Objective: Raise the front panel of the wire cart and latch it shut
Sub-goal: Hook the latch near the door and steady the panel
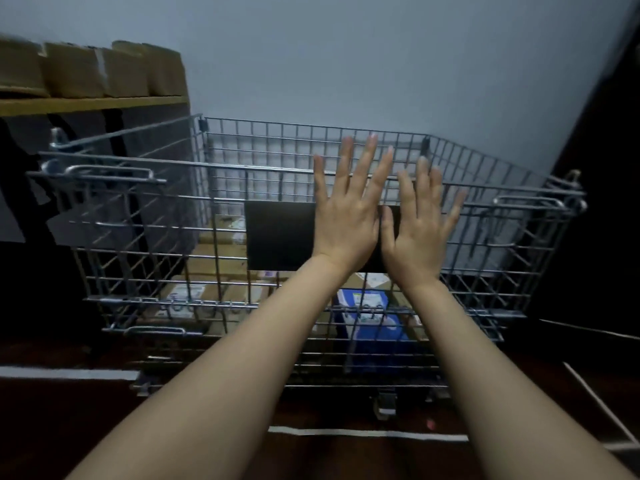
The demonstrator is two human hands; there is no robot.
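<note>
The silver wire cart [512, 271] stands in front of me against a pale wall. Its front panel [194, 244] is upright, with a dark rectangular plate [277, 233] fixed at its middle. A sliding latch bar [114, 173] sits at the panel's upper left corner and another latch [533, 201] at the upper right. My left hand [346, 209] and my right hand [420, 226] are side by side, palms flat toward the panel over the dark plate, fingers spread and pointing up. Neither hand holds anything.
Cardboard boxes and a blue package [370, 317] lie inside the cart. A wooden shelf [90, 105] with brown cartons [93, 69] is at the upper left. White floor lines [367, 433] mark the dark floor below. A dark surface [606, 202] rises on the right.
</note>
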